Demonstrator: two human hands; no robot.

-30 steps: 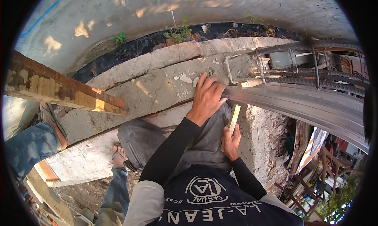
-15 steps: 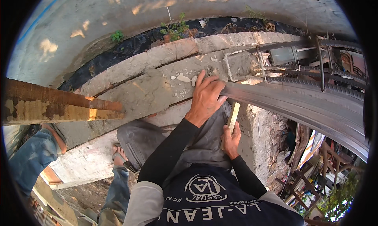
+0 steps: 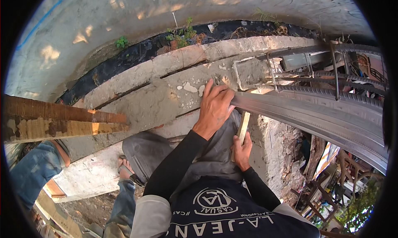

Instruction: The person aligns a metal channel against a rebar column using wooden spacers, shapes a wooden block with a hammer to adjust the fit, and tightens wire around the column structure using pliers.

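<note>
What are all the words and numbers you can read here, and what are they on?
I won't copy the words out, but here is where they are:
Dark blue shirt: white letters in a round emblem.
Same shirt: a thin line of small white letters, too small to read fully.
Same shirt: a row of big white letters.
Grey wall: faint squiggles, maybe not writing.
</note>
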